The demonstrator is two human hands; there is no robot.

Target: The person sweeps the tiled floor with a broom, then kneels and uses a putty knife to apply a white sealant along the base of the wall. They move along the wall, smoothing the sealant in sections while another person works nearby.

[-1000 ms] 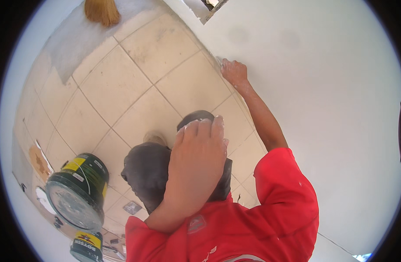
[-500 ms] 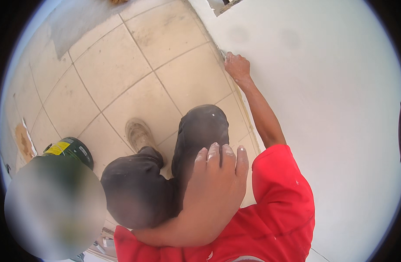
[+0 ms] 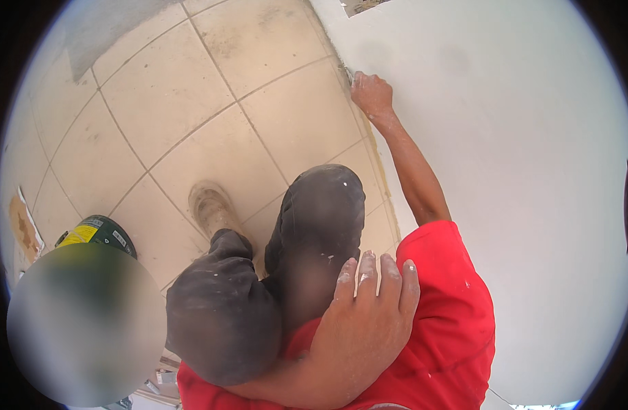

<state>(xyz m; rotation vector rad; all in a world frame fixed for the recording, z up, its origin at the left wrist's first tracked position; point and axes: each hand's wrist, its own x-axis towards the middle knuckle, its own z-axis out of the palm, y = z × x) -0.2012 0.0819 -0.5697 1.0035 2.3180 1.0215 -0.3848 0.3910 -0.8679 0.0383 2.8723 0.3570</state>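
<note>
My right arm reaches forward along the foot of the white wall (image 3: 519, 178). My right hand (image 3: 373, 94) is closed into a fist at the seam where wall meets floor. A thin dark edge shows beside its fingers, but what it grips is hidden. My left hand (image 3: 372, 307), its fingers stretched out and dusted white, lies across my red shirt (image 3: 451, 301) near the right sleeve. It holds nothing. Below it and to the left are my bent knees in dark trousers (image 3: 317, 212).
Beige tiles (image 3: 205, 143) cover the floor, with one dusty shoe (image 3: 215, 205) on them. At left stands a dark green bucket (image 3: 102, 232) with a yellow label, near a torn brown-and-white piece (image 3: 25, 225). A blurred round shape (image 3: 88, 328) covers the lower left. The wall has a cut-out (image 3: 362, 5).
My left hand has moved right and toward me, from over my thigh onto the shirt. My right fist stays at the wall's foot, only slightly farther forward. The bucket sits slightly farther left in view.
</note>
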